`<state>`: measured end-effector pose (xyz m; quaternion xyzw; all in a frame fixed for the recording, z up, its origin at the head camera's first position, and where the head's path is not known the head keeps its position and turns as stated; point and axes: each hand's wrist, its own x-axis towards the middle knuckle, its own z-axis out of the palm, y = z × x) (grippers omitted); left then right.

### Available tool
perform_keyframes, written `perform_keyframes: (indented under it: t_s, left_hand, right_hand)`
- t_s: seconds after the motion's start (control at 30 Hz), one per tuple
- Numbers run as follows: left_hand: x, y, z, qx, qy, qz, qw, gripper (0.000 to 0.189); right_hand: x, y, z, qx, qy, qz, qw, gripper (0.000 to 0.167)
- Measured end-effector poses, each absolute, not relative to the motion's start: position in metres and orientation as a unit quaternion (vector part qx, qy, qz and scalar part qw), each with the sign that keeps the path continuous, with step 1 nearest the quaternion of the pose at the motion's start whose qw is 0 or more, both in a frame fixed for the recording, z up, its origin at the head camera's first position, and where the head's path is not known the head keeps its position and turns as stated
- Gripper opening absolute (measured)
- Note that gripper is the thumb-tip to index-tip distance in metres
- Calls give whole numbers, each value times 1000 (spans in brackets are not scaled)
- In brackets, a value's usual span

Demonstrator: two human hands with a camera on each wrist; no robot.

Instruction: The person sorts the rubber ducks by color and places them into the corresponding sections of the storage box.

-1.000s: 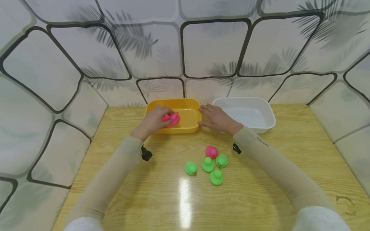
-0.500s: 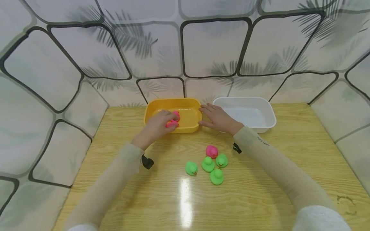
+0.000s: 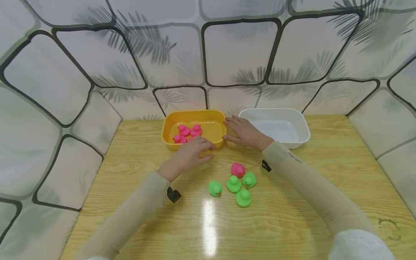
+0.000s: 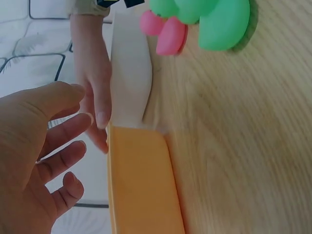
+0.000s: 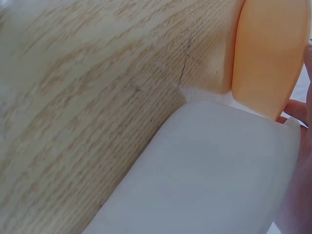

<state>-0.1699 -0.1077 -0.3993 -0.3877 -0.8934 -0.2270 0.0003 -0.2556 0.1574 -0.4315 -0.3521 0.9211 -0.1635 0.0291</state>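
Note:
In the head view, several pink rubber ducks sit in the left part of the yellow tub. My left hand hovers over the tub's front rim with loosely bent fingers and nothing in them; it partly covers one duck. My right hand rests its extended fingers on the tub's right rim, beside the white tub. Out on the table, one pink rubber duck lies by a cluster of green rubber ducks. A separate green duck stands to their left.
The wooden table meets a wall covering with a stone and leaf pattern just behind both tubs. The right wrist view shows the outer wall of the white tub close to the camera.
My left hand has let go of a pink rubber duck inside the yellow tub and drawn back toward me and rightward. My right hand has stayed on the rim.

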Motion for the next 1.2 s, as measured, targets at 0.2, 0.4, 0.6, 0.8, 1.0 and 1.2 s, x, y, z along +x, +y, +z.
perform_keyframes:
  t_s: [0.2, 0.4, 0.6, 0.8, 1.0, 1.2]
  left_hand:
    - [-167, -94, -408, -397, -891, -217, -30, 29]
    - [-167, -80, -416, -422, -883, -200, -51, 31]
    - [-167, -64, -418, -440, -874, -186, -86, 32]
    - [-165, -50, -424, -459, -871, -161, -75, 30]
    - [-165, -35, -428, -468, -868, -146, -81, 30]
    - [-166, -27, -431, -474, -864, -141, -94, 27]
  right_hand:
    - [-258, 158, -434, -353, 922, -157, 23, 69]
    - [-260, 159, -433, -355, 922, -157, 19, 69]
    - [-260, 159, -431, -354, 922, -156, 18, 69]
    - [-259, 159, -432, -358, 919, -166, 17, 68]
    - [-258, 160, -435, -357, 920, -162, 20, 68]
    - [-258, 159, -435, -358, 919, -164, 20, 68]
